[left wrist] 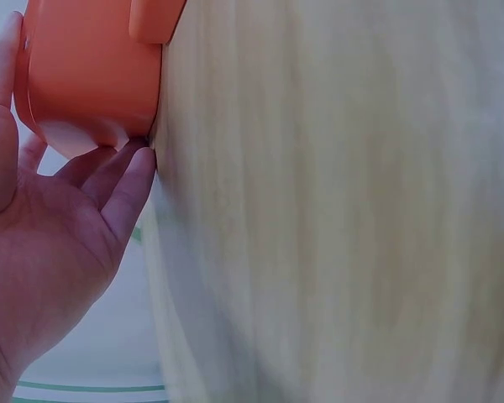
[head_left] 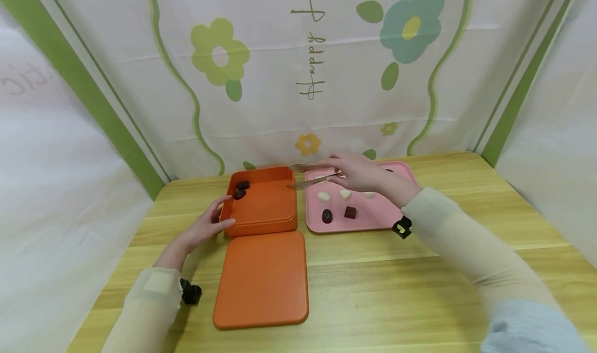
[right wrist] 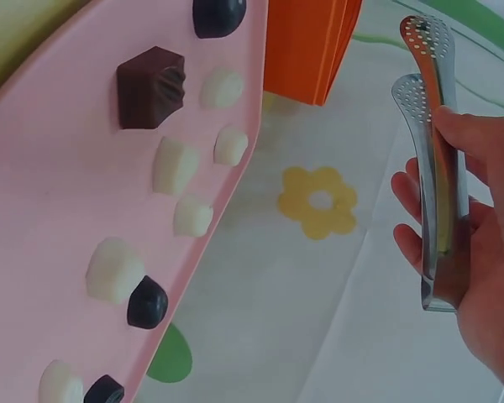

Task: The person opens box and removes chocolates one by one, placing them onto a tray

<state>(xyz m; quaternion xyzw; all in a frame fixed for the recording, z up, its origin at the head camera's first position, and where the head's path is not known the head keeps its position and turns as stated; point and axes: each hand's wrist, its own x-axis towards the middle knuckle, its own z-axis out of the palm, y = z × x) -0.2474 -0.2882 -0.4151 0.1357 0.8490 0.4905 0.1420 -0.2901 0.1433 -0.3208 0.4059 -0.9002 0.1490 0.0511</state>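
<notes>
An open orange box point(head_left: 266, 205) stands on the table with two dark chocolates point(head_left: 240, 189) in its far left corner. My left hand point(head_left: 211, 223) rests against the box's left wall point(left wrist: 84, 75), thumb along the wall and fingers point(left wrist: 122, 180) straight at its lower corner. My right hand point(head_left: 345, 172) grips metal tongs point(head_left: 310, 177) above the gap between the box and a pink tray point(head_left: 378, 219). The tongs point(right wrist: 433, 151) hold nothing, their tips slightly apart. On the tray point(right wrist: 59, 193) lie several white pieces point(right wrist: 175, 165) and dark chocolates point(right wrist: 151, 86).
The orange lid point(head_left: 262, 278) lies flat on the wooden table point(head_left: 420, 270) just in front of the box. A flowered cloth backdrop point(head_left: 308, 83) closes off the back and white sheets hang at both sides.
</notes>
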